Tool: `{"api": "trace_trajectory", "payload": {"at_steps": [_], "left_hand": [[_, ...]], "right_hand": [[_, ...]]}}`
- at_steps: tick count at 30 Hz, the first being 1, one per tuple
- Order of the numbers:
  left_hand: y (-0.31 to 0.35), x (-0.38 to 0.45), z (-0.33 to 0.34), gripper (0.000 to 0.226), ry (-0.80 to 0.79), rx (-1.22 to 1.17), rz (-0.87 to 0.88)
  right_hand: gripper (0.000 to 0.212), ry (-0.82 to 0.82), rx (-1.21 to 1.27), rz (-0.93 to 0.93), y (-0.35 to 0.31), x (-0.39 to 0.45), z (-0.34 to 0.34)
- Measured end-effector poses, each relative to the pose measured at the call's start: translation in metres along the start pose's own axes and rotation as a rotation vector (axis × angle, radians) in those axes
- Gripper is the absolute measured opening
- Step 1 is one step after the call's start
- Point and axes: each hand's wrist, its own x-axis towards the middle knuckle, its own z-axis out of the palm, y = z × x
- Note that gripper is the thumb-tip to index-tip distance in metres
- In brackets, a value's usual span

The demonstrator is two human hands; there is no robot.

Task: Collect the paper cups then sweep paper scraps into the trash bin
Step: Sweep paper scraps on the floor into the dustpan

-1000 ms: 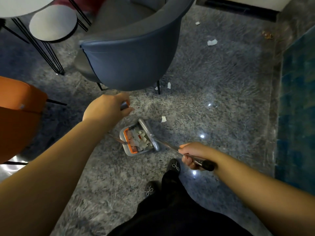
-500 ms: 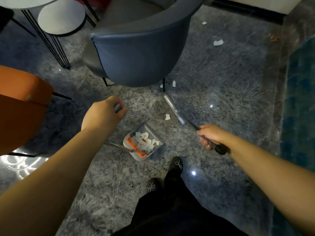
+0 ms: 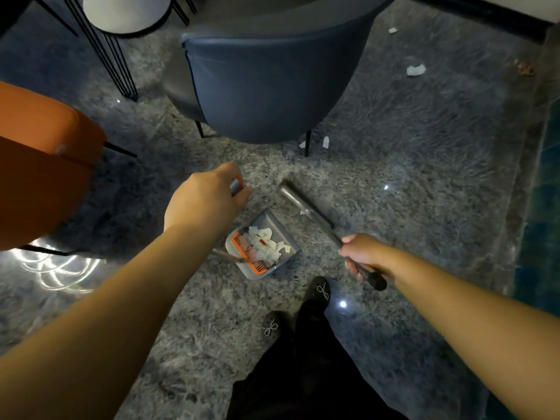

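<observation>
Grey dustpan [image 3: 266, 237], orange comb; white scraps [image 3: 268, 248]; navy chair [image 3: 272, 86]; speckled grey floor [image 3: 409, 177].

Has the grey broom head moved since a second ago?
Yes. The grey broom head has swung out of the grey dustpan, toward the blue chair's leg.

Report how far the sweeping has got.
Done: white scraps already lie in the dustpan. In hand: the left hand grips the dustpan's handle, the right hand grips the broom. Left: scraps near the blue chair's leg and farther off. No cups or bin in view.
</observation>
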Motion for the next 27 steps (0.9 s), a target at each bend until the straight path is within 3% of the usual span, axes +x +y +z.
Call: {"api": "trace_trajectory", "payload": {"at_steps": [3, 13, 18, 27], "left_hand": [[0.000, 0.001, -0.001, 0.022, 0.000, 0.016, 0.001], [0.000, 0.006, -0.001, 0.020, -0.004, 0.036, -0.013], [0.000, -0.001, 0.001, 0.020, -0.004, 0.037, 0.000], [-0.001, -0.015, -0.003, 0.021, -0.011, 0.040, -0.001]], "right_hand": [[0.035, -0.046, 0.044, -0.015, 0.008, -0.009, 0.013], [0.023, -0.255, 0.168, 0.105, 0.028, -0.032, 0.046], [0.048, -0.251, 0.278, 0.159, 0.025, -0.033, 0.051], [0.050, -0.258, 0.363, 0.157, 0.035, -0.065, 0.026]]}}
